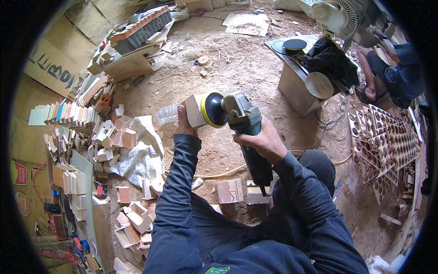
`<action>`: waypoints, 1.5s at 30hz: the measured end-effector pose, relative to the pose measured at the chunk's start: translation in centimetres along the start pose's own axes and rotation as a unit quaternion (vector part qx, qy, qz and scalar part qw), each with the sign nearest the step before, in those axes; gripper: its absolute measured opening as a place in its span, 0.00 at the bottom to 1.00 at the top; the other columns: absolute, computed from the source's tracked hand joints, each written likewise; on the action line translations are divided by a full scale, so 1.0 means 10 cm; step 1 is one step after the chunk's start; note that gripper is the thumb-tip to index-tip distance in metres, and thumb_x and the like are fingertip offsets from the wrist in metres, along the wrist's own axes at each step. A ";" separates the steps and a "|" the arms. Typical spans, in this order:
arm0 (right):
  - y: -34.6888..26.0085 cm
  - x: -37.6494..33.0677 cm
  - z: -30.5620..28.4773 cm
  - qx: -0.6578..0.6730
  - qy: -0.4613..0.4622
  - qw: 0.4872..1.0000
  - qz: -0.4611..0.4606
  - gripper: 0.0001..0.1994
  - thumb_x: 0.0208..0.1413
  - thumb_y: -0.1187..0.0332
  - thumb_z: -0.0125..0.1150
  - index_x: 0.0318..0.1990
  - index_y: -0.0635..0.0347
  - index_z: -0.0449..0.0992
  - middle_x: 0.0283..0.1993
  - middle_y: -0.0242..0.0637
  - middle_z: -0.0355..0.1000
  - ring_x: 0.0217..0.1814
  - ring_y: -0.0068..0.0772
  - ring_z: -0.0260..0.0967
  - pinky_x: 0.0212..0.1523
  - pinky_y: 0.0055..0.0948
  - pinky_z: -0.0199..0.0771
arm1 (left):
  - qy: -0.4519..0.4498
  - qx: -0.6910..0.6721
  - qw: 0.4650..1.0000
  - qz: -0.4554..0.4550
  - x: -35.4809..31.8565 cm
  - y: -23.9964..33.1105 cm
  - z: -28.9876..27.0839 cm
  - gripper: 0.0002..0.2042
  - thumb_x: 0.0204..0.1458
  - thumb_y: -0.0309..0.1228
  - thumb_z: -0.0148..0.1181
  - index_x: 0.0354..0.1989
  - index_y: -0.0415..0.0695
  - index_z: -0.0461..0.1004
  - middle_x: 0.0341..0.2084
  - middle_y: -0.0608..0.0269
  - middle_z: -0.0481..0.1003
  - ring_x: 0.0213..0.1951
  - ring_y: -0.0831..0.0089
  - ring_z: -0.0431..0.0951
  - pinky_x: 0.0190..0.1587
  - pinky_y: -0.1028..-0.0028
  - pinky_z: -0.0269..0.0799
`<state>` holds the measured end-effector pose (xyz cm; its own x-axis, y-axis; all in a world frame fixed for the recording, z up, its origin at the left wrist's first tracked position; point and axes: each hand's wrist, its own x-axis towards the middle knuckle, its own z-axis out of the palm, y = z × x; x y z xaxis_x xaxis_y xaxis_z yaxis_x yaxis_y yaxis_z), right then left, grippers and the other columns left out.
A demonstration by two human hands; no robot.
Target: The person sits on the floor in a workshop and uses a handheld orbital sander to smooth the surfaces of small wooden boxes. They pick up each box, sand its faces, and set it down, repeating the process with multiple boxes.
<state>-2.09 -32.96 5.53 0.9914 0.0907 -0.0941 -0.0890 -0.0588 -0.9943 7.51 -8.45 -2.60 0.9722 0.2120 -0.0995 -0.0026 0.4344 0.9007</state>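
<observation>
My left hand (183, 122) grips a small light wooden box (195, 109) in front of me, with the thumb along its near side. Around the body of a dark green angle grinder (244, 119) my right hand (264, 140) is closed. The grinder's round black sanding pad (214, 109), edged in yellow, is up against the box's right face, though the exact contact is hidden. A clear ribbed plastic bottle (168, 113) shows just left of my left hand; whether my fingers touch it I cannot tell.
Many small wooden boxes (137, 217) and a white sack (145, 150) lie at left. A yellow hose (223, 173) crosses the floor. At right stand a work table (296, 86), a fan (335, 18) and perforated wooden panels (383, 141). Another person (401, 75) sits at far right.
</observation>
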 end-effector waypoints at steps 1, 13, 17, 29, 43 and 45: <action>-0.02 -0.01 -0.01 0.008 -0.014 1.000 -0.012 0.24 0.45 0.66 0.77 0.50 0.62 0.78 0.40 0.31 0.79 0.41 0.23 0.75 0.47 0.28 0.76 | 0.006 0.006 1.000 0.001 0.03 -0.02 -0.01 0.35 0.58 0.64 0.63 0.60 0.46 0.75 0.49 0.61 0.81 0.49 0.68 0.83 0.51 0.68 0.82; 0.26 0.04 -0.32 -0.038 0.113 0.993 0.025 0.25 0.44 0.67 0.78 0.51 0.63 0.77 0.42 0.33 0.79 0.42 0.24 0.75 0.48 0.29 0.76 | -0.075 -0.020 0.997 -0.010 -0.03 0.15 0.05 0.37 0.63 0.67 0.51 0.69 0.49 0.68 0.60 0.55 0.76 0.59 0.55 0.79 0.57 0.46 0.83; 0.27 0.01 -0.36 0.036 0.104 0.994 0.002 0.25 0.45 0.66 0.78 0.51 0.63 0.77 0.41 0.33 0.78 0.41 0.25 0.75 0.46 0.29 0.76 | -0.080 -0.040 0.996 0.013 -0.02 0.18 0.05 0.37 0.64 0.66 0.52 0.68 0.48 0.70 0.59 0.55 0.77 0.58 0.56 0.80 0.56 0.47 0.83; 0.11 -0.02 -0.31 0.064 0.034 0.997 0.042 0.23 0.45 0.66 0.78 0.50 0.62 0.78 0.40 0.33 0.77 0.41 0.24 0.74 0.45 0.30 0.75 | -0.056 -0.010 0.998 -0.030 -0.13 0.09 0.04 0.32 0.58 0.58 0.69 0.54 0.39 0.79 0.44 0.59 0.83 0.45 0.68 0.85 0.49 0.67 0.84; 0.07 -0.02 -0.24 -0.014 0.022 0.999 -0.044 0.27 0.43 0.63 0.79 0.52 0.62 0.77 0.43 0.35 0.79 0.44 0.27 0.75 0.50 0.31 0.76 | -0.050 0.049 0.995 -0.075 -0.20 -0.10 0.16 0.37 0.58 0.63 0.64 0.57 0.38 0.75 0.46 0.55 0.82 0.43 0.63 0.85 0.45 0.64 0.87; 0.11 -0.06 -0.19 -0.042 0.050 0.994 -0.085 0.28 0.40 0.60 0.79 0.50 0.61 0.79 0.40 0.39 0.80 0.42 0.32 0.78 0.49 0.32 0.78 | -0.027 0.030 0.992 -0.116 -0.19 -0.11 0.17 0.41 0.59 0.66 0.59 0.66 0.41 0.70 0.55 0.53 0.79 0.53 0.59 0.83 0.54 0.59 0.85</action>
<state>-2.61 -34.94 4.55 0.9964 0.0075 0.0839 0.0842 -0.1339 -0.9874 6.09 -10.80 -2.68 0.9558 0.0652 -0.2866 0.2357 0.4123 0.8800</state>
